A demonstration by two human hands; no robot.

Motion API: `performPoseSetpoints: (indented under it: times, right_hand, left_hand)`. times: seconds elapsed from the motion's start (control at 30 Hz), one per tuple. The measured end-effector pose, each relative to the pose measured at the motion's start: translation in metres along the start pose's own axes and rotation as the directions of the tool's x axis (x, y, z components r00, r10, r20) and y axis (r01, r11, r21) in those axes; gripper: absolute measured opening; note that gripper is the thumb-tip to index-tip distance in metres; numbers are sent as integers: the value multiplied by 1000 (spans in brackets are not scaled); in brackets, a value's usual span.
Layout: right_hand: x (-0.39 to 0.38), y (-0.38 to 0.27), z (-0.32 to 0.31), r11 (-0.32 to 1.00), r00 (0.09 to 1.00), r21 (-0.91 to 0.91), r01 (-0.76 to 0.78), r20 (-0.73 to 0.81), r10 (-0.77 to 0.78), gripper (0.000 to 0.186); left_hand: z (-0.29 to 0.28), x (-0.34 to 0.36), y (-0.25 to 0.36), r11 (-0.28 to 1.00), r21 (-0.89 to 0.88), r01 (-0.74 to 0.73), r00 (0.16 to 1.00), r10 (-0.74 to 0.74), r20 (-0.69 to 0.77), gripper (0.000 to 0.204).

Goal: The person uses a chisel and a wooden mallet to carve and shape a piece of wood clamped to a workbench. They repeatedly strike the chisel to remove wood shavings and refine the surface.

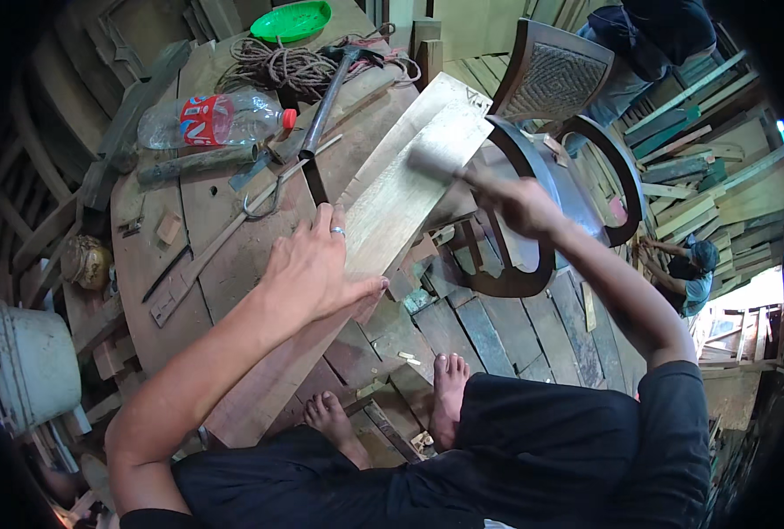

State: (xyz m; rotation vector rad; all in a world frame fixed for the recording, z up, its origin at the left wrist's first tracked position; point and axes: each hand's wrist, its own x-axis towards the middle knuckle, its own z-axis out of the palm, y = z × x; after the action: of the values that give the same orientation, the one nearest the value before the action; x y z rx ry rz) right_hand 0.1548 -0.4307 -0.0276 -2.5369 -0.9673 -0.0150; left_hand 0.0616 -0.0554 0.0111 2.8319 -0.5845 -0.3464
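A long pale wooden board runs diagonally from beside my lap to the upper middle, with markings at its far end. My left hand grips it partway along, fingers bent at the left edge and thumb stretched toward the right one; a ring is on one finger. My right hand is closed round the handle of a tool whose dark, blocky head is over the board. Motion smears that head, so its exact kind and whether it touches the wood cannot be told.
On the plank tabletop lie a hammer, coiled rope, a plastic bottle, a metal hook and a green basket. A wooden chair stands beyond the board. Two other people are at the right.
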Motion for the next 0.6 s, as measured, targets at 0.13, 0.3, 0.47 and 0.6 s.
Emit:
performPoseSetpoints:
  times: [0.13,0.3,0.47,0.6]
  right_hand:
    - [12,-4,-1,938,933,-18,-346,-111,342,57]
    - [-3,-20,-4,998,979,-52,-31,199,41,66]
    - [-11,-8,27,959,955,19,-282,-92,283,51]
    - [-4,-35,7,991,961,59,117,244,-128,64]
  left_hand:
    - [2,4,1,1000,20,-11,1000,11,-23,99]
    - [5,-2,-7,1000,15,7,1000,-7,5,108]
    - [1,3,3,1000,16,-1,1000,1,-4,102]
    - [-1,-1,-1,1000,-3,23,1000,-23,10,100]
